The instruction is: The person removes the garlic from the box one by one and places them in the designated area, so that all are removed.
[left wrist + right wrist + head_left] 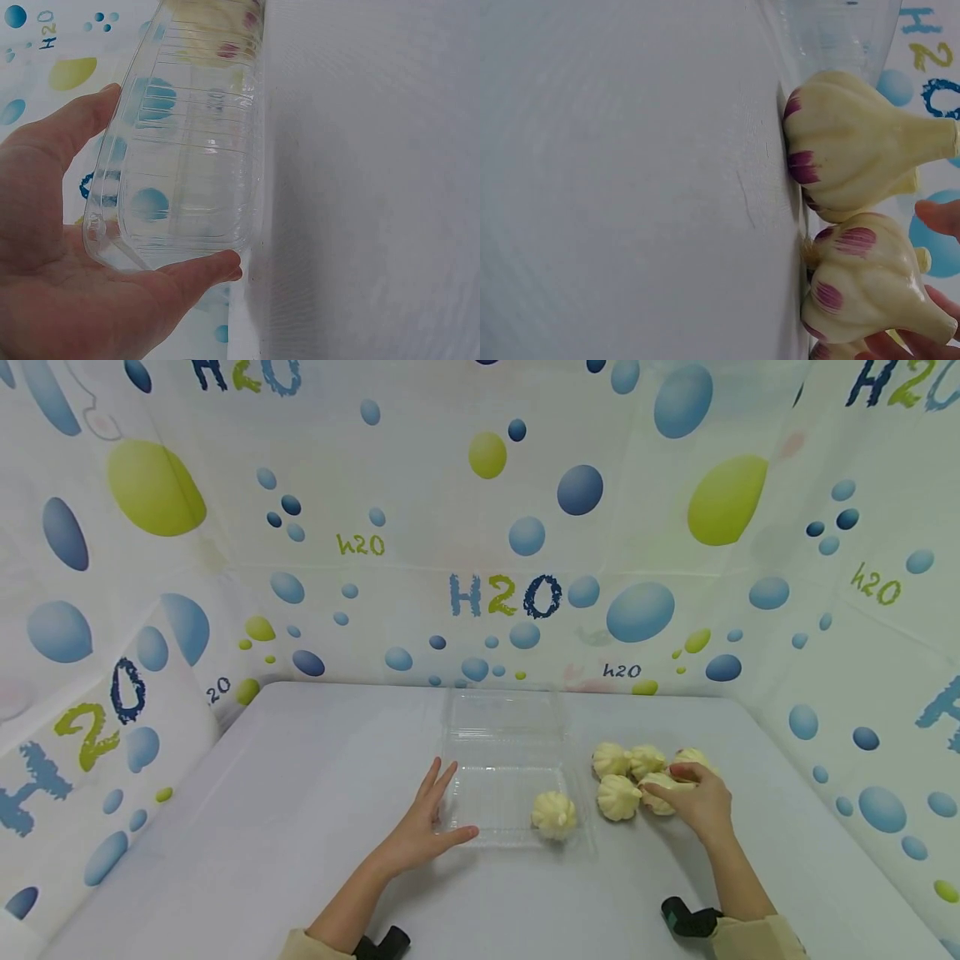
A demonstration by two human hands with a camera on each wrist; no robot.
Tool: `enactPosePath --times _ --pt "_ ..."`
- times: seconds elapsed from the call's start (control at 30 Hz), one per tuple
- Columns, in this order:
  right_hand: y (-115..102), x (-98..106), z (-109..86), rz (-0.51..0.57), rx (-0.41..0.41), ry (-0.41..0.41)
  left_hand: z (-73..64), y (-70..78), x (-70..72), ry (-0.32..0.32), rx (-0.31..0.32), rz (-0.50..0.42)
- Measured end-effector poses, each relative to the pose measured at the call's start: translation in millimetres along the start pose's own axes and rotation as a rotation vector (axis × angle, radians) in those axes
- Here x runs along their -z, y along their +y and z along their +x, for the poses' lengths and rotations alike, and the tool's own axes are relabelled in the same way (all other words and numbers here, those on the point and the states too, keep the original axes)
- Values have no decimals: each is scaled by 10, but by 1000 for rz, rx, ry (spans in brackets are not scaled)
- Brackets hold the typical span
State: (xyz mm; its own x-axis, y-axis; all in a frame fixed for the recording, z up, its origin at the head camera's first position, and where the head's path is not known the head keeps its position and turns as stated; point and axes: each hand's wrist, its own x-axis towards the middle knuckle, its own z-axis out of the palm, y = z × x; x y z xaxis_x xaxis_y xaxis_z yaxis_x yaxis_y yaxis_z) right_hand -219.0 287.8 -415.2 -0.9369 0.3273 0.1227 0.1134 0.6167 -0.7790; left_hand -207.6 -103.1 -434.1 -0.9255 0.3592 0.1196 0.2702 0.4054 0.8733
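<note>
A hinged clear plastic container [487, 802] lies with its lid folded back, one garlic bulb [554, 815] in its near right corner. My left hand [423, 831] spreads around its near left corner, the fingers along the left side and the thumb at the front wall [180, 255]. My right hand [705, 802] is over the nearest right bulb [658, 794] of a garlic cluster. In the right wrist view the fingers reach behind that purple-streaked bulb [870, 277], while the thumb [939, 217] stays apart from it. Another bulb [855, 142] stands beside it.
Several more garlic bulbs [618, 797] sit close together right of the container, one of them [693, 758] partly behind the right hand. The raised clear lid [504, 717] lies toward the back of the white table [322, 760]. A patterned curtain [420, 468] hangs around the table.
</note>
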Motion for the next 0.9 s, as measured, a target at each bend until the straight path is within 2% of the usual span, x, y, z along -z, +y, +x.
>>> enactPosePath --times 0.17,0.4,0.53,0.7,0.8,0.9 --pt "42 15 22 25 20 58 1 -1 2 1 0 9" --pt "68 27 25 39 21 86 1 -5 1 -6 -2 -4" --pt "250 -28 145 69 60 114 -5 5 0 -4 -1 2" --pt "635 -157 397 52 117 196 5 9 -3 8 -5 16" --pt "752 -200 475 30 119 233 7 10 -3 11 -5 13" --pt "782 -207 495 30 122 249 8 7 -3 10 -5 14"
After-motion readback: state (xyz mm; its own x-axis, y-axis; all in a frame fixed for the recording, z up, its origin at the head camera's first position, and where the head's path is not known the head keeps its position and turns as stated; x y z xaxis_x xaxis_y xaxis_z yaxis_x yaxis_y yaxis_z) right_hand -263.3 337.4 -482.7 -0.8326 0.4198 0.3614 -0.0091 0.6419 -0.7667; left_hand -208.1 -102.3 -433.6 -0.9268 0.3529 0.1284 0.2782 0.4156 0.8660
